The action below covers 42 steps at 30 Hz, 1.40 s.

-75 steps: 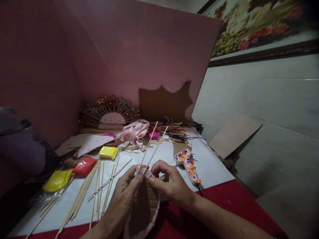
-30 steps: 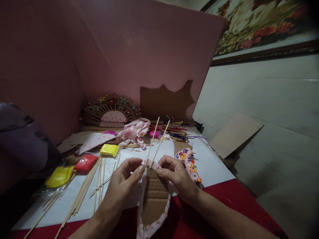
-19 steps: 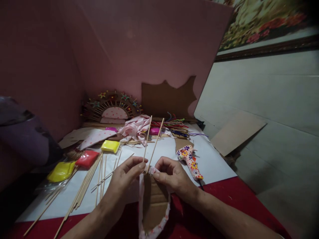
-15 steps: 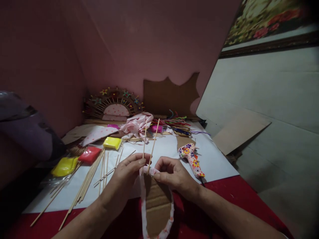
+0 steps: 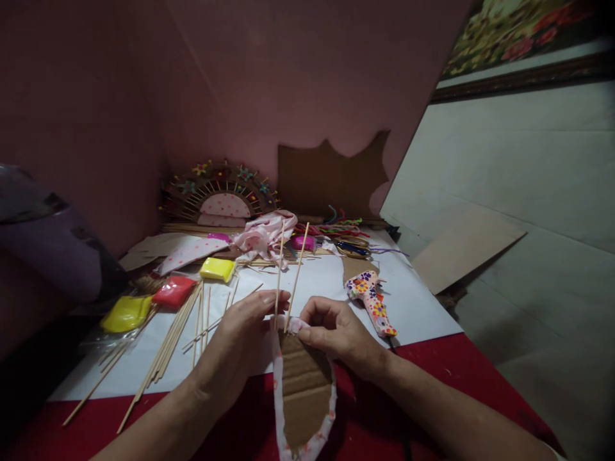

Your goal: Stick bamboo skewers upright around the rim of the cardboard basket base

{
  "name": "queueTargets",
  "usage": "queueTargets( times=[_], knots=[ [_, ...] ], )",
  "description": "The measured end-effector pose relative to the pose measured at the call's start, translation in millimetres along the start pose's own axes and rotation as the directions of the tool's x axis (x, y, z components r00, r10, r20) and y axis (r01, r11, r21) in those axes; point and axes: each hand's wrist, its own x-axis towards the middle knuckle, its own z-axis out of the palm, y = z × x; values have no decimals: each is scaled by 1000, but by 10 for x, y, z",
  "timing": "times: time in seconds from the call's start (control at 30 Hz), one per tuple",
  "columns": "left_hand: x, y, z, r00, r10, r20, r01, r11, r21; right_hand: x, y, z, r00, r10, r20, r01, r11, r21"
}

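An oval cardboard piece (image 5: pixel 307 397), edged with pale pink fabric, is held between my hands at the lower middle. Two thin wooden sticks (image 5: pixel 296 278) rise from its top edge, a little apart and nearly upright. My left hand (image 5: pixel 250 320) is closed at the upper left of the piece, fingertips by the left stick; part of its fingers is hidden behind. My right hand (image 5: pixel 336 330) pinches the fabric edge at the upper right with thumb and forefinger.
A flower-patterned glue gun (image 5: pixel 369 301) lies to the right. Loose wooden sticks (image 5: pixel 163 339), yellow (image 5: pixel 125 314) and red (image 5: pixel 173 291) packets lie left. A decorated cardboard fan (image 5: pixel 223 198), pink cloth (image 5: pixel 264 237) and cut cardboard (image 5: pixel 331 179) are at the back.
The view has shifted slightly. Both hands keep their hold on the cardboard piece, and the sticks stay in the same place on it.
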Motion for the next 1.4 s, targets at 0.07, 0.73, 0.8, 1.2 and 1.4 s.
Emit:
queueTargets(
  times=[0.07, 0.73, 0.8, 1.2, 1.4],
  knots=[
    [16, 4, -8, 998, 44, -43, -43, 999, 9, -1, -15, -2, 1000, 24, -21, -24, 1000, 13],
    [161, -169, -204, 953, 156, -259, -101, 972, 212, 16, -35, -33, 994, -1, -108, 9, 997, 75],
    [158, -177, -209, 962, 130, -238, -79, 974, 213, 18, -49, -41, 991, -23, -134, 32, 997, 65],
    [-16, -221, 50, 990, -69, 125, 52, 989, 135, 40, -5, -73, 974, -151, -167, 134, 985, -108],
    [4, -215, 4, 991, -125, 41, 120, 986, 116, 73, -22, -214, 866, -352, -354, 258, 923, -285]
  ],
)
